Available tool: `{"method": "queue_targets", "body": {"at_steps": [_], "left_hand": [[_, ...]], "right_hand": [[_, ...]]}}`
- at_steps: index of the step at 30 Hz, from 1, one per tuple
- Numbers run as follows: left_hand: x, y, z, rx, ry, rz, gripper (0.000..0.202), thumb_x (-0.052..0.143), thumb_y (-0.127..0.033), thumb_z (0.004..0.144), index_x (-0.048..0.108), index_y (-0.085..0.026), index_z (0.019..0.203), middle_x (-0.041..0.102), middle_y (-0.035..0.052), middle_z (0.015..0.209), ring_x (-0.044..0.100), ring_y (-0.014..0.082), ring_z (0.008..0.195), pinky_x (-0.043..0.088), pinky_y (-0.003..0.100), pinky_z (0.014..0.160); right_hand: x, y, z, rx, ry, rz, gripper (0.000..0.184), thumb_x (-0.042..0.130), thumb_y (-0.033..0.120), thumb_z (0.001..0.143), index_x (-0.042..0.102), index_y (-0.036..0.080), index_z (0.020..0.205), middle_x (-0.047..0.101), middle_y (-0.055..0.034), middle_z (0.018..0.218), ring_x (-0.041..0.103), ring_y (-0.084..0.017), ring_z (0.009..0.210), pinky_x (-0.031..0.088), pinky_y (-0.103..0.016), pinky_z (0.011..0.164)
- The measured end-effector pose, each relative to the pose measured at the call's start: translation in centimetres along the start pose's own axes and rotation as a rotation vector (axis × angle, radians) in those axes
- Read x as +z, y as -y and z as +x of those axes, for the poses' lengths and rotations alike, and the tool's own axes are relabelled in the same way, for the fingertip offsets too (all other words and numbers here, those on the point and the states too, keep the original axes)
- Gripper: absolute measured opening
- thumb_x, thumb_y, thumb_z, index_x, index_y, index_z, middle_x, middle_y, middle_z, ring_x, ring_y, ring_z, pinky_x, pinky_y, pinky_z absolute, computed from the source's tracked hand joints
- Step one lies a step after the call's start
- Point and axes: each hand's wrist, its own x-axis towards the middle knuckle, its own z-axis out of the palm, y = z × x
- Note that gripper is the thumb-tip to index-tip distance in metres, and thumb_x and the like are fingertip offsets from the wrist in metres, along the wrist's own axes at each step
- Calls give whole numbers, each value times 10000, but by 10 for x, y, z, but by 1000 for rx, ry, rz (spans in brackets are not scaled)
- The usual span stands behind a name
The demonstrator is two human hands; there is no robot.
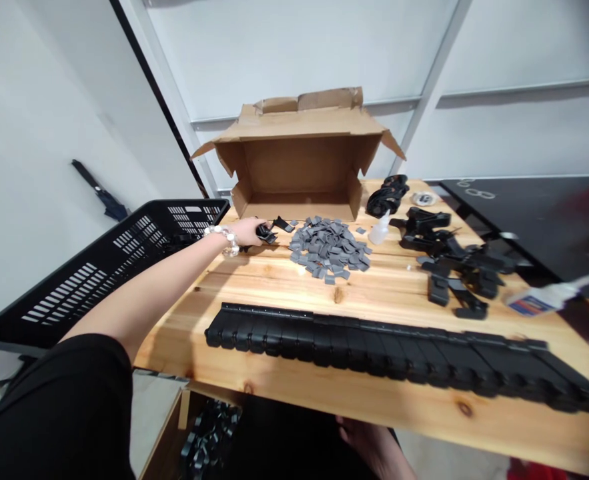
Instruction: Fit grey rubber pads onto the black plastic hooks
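My left hand (248, 231), with a beaded bracelet at the wrist, reaches to the far left of the wooden table. Its fingers are closed around a black plastic part (265, 233), mostly hidden by the hand. Another small black part (284, 225) lies just beyond it. To the right of that hand is a pile of small grey flat pieces (328, 247). My right hand (367, 439) rests low over my dark lap, below the table's front edge; its visible fingers look loosely apart and nothing shows in them. A long row of black plastic parts (374, 343) lies along the table's front.
An open cardboard box (299, 167) stands at the back. A black crate (99, 267) is at the left. On the right are loose black parts (454, 257), a small white bottle (379, 229), a glue bottle (539, 299) and a tape roll (424, 199). Below sits a box of parts (174, 420).
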Motion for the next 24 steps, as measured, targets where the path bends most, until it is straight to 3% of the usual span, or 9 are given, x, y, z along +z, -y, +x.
{"method": "queue_targets", "body": {"at_steps": [4,7,9,11,14,17,20,22,24], "left_hand": [[-19,-8,-74,-2,-146,-141,428,618,-334,684,601,-182,1084,652,56,1103,598,231,1048,462,367,993],[-32,-21,-173,-47,-276,-246,457,585,-391,720,547,-207,1137,566,56,1244,531,241,1182,398,414,1088],[-33,-31,-248,-45,-271,-375,406,644,-376,731,560,-283,1117,548,8,1289,525,254,1221,400,433,1092],[-22,-42,-317,-102,-142,-505,439,640,-339,763,545,-396,1187,541,-35,1328,580,250,1160,476,430,1019],[28,-56,-392,-272,55,-495,466,667,-324,759,542,-464,1185,610,-41,1249,613,272,1114,517,426,972],[100,-65,-427,-451,203,-467,409,597,-249,755,591,-292,1162,617,66,1195,610,268,1120,492,391,1011],[152,-65,-436,-632,328,-356,570,597,-202,710,568,-220,1279,494,159,1380,602,325,1151,497,443,992],[159,-62,-432,-677,305,-316,613,576,-259,769,495,-181,1372,420,207,1447,557,367,1211,458,505,1022],[143,-57,-421,-646,223,-336,530,490,-338,867,487,-173,1370,476,185,1410,556,334,1213,438,493,1049]], "right_hand": [[0,4,-3,35,-18,-3,445,890,364,563,656,208,908,703,-28,801,651,-183,740,513,-297,666],[-2,7,-6,75,-26,-28,351,842,282,649,654,197,934,699,-40,839,653,-186,777,524,-296,684],[-3,9,-7,97,-31,-41,296,806,249,699,650,202,945,694,-36,854,648,-174,773,529,-286,679],[-2,11,-7,116,-30,-56,260,776,223,736,648,209,962,688,-31,861,640,-162,759,533,-276,670],[4,14,-6,157,-16,-94,233,737,197,774,654,203,991,681,-45,865,634,-162,754,541,-279,665],[14,17,-5,194,-5,-141,179,710,179,792,668,177,966,678,-68,870,633,-169,760,544,-284,668],[23,17,-5,213,2,-178,153,714,171,787,674,163,935,678,-78,876,634,-172,770,542,-285,679],[27,16,-5,219,3,-190,153,723,181,785,676,161,929,679,-78,871,636,-174,779,541,-287,686],[29,14,-7,215,1,-186,147,725,193,785,676,165,920,678,-70,863,635,-171,784,541,-285,693]]}}
